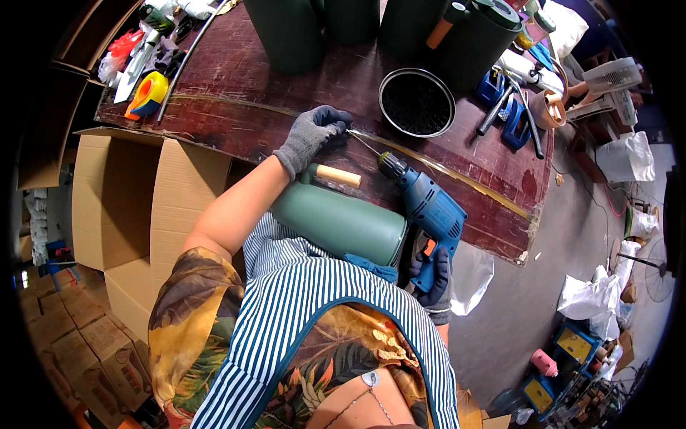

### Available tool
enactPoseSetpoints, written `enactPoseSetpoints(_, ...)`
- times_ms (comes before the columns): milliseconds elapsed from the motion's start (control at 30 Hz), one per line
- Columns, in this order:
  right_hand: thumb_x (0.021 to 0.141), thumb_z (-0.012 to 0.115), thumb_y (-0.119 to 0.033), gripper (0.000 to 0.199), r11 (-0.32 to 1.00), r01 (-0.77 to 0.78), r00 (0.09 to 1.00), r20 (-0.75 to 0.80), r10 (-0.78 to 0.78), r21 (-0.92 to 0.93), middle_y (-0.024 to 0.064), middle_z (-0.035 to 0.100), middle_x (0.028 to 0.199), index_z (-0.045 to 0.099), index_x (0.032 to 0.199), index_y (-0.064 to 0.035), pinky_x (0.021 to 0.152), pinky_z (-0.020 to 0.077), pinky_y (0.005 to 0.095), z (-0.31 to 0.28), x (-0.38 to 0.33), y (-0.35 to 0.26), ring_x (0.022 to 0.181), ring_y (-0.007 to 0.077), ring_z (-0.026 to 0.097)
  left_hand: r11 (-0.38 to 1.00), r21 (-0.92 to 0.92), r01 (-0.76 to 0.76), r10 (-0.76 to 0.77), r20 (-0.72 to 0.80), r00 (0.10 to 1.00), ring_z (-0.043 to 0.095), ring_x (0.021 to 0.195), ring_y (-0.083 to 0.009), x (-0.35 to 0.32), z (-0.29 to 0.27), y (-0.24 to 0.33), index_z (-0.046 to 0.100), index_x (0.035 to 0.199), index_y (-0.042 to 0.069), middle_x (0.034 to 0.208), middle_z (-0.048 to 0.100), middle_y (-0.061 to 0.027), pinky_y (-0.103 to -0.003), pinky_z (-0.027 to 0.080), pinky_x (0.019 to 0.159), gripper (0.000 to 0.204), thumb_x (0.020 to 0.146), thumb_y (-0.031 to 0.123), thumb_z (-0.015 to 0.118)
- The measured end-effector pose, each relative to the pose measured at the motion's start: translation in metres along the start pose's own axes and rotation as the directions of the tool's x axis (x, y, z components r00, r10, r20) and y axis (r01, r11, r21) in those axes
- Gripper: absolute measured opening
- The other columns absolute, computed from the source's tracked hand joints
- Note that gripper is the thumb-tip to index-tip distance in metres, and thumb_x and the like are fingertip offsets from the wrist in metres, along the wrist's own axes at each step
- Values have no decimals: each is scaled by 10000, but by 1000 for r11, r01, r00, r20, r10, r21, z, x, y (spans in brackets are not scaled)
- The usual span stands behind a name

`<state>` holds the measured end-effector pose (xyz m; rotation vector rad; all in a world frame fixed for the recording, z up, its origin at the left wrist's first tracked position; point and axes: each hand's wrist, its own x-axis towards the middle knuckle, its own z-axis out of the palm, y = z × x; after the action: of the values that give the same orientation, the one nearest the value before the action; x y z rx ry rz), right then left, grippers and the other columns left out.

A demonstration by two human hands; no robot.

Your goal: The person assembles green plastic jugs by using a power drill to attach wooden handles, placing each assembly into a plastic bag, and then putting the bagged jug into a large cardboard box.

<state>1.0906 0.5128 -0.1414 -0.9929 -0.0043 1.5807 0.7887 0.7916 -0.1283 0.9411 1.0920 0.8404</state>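
In my gloved right hand (433, 277) is the grip of a blue power drill (434, 204), its long thin bit pointing up and left. My gloved left hand (316, 132) is closed at the bit's tip, fingers pinched; whatever is between them is too small to make out. Across my lap, against the table edge, lies a green cylindrical pot (339, 223) on its side. A light wooden handle (338, 176) sticks out from it, just below my left hand. Beyond the drill stands a round metal bowl (416, 102) filled with small black pieces.
Several dark green pots (286, 36) stand along the table's (236, 96) far side. Hammers and blue tools (511, 107) lie at the right beside a cup of wooden pieces (549, 109). Yellow tape (148, 93) sits far left. An open cardboard box (187, 189) adjoins the left edge.
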Motion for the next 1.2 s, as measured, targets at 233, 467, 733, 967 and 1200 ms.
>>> enactPoseSetpoints(233,1028,534,-449,559,989,-129,992,-29,127,-70,202,674,1101,498,1312,32,745,608,354,12,12,-21,869,253,700,987,-99,129,-125,49,991,686,900,-167,3,-6,-1,620,1217,9,1018,683,-75,-321,606,826,245,976,53,625)
enactPoseSetpoints(467,1026,529,-448,535,996,-75,997,39,73,56,195,648,1061,526,1276,25,685,568,318,-15,5,-33,793,235,642,648,724,-237,489,-157,858,669,925,-149,-32,-22,8,579,1317,31,1126,679,-85,-283,555,839,425,935,155,717)
enactPoseSetpoints(733,1023,492,-500,566,948,-316,948,-39,315,-28,216,685,1029,552,1314,-19,612,577,329,-93,-20,-142,720,275,679,562,771,-299,-5,365,931,592,1171,-292,-63,-10,10,714,1207,119,1160,675,-112,-407,451,1045,453,774,233,781)
enactPoseSetpoints(967,1037,463,-491,562,920,-372,927,-90,363,-121,222,699,1003,564,1289,1,615,595,328,-81,-4,-163,683,281,693,653,686,-320,65,370,927,609,1165,-273,-61,-5,9,699,1214,92,1228,676,-102,-403,447,1060,463,765,188,750)
enactPoseSetpoints(1200,1031,477,-487,552,915,-373,925,-132,355,-153,214,698,975,573,1271,1,586,571,306,-65,0,-158,648,258,672,628,694,-353,52,415,908,625,1142,-259,-55,-6,10,692,1178,76,1170,688,-92,-392,458,1054,422,759,117,705)
